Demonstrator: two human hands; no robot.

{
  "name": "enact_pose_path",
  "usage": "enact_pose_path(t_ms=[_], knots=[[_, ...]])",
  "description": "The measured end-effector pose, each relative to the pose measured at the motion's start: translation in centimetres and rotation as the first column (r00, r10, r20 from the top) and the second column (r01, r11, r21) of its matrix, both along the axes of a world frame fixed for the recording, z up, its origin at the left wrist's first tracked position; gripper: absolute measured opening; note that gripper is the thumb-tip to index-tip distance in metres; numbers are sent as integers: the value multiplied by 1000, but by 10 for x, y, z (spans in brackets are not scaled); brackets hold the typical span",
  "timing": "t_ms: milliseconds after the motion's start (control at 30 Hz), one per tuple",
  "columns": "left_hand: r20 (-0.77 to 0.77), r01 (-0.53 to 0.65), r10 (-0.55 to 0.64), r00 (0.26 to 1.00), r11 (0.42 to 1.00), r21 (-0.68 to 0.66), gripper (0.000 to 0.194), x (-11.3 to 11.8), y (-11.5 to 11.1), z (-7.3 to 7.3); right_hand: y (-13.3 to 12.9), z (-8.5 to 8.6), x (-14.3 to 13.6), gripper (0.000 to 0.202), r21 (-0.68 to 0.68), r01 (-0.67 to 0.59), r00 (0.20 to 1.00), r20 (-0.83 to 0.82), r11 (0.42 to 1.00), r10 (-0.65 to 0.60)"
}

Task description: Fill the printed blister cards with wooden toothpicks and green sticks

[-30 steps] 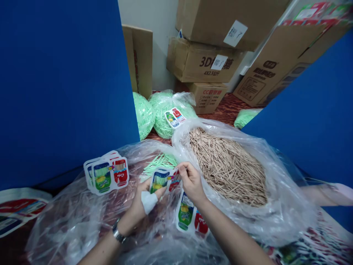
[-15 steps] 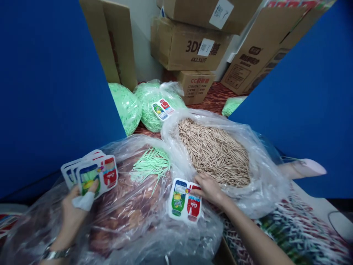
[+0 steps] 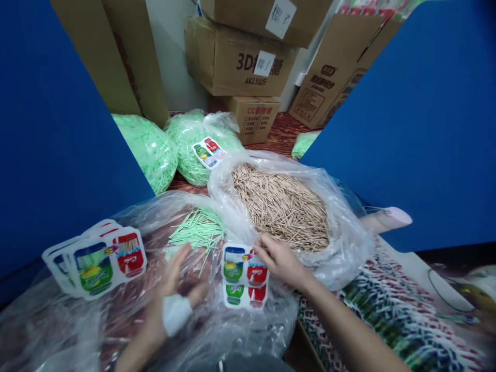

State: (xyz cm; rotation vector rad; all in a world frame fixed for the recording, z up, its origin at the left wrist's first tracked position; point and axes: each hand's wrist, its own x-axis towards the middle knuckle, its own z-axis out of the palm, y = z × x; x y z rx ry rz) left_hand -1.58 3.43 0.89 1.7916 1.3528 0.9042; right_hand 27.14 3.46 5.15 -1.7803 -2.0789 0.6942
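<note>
My left hand [image 3: 176, 289], with a white wrap at the thumb base, is open above the plastic sheet, fingers apart and blurred. It is beside a small pile of thin green sticks [image 3: 199, 230]. My right hand [image 3: 277, 258] has its fingers closed at the upper right edge of a white packet [image 3: 245, 276] printed with a green and a red bottle. A line crosses the middle of that packet; whether it is one or two overlapping pieces I cannot tell. A fanned stack of similar packets [image 3: 96, 261] lies at left. Thin brown sticks [image 3: 282, 206] fill an open clear bag [image 3: 349, 248].
Tied bags of green sticks [image 3: 149, 150] stand behind, one with another bottle packet [image 3: 209, 152] on top. Cardboard boxes [image 3: 248, 62] are stacked at the back. Blue panels [image 3: 387, 129] rise on both sides. A pinkish tube [image 3: 385, 219] pokes out at right.
My left hand has let go of the stack of packets and moved right, towards the other packet. My right hand stays at the packet's edge. The view has shifted to the right.
</note>
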Motion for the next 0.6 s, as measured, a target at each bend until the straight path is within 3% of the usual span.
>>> enact_pose_path(t_ms=[33,100,200,300,400,533,600], knots=[[125,129,-119,985,989,-72,85,17,-4,-4,-3,12,-9,18,-12,-33,993,-118,999,31],[363,307,-230,903,937,-168,91,44,-8,-11,-9,30,-27,16,-39,-126,948,-298,991,109],[554,415,-185,811,850,-323,62,63,-3,-14,-10,33,-42,15,-56,-177,869,-477,983,129],[580,463,-145,802,765,-448,32,63,6,-10,-6,18,-39,18,-43,-85,812,-582,995,44],[552,456,-152,820,757,-468,21,61,11,-3,-3,5,-34,23,-18,-20,847,-531,1000,7],[514,463,-196,835,754,-465,11,66,11,-4,-6,6,-35,25,118,-81,905,-408,990,122],[488,399,-132,863,772,-496,12,69,11,-7,-5,10,-29,23,135,-190,889,-397,972,229]])
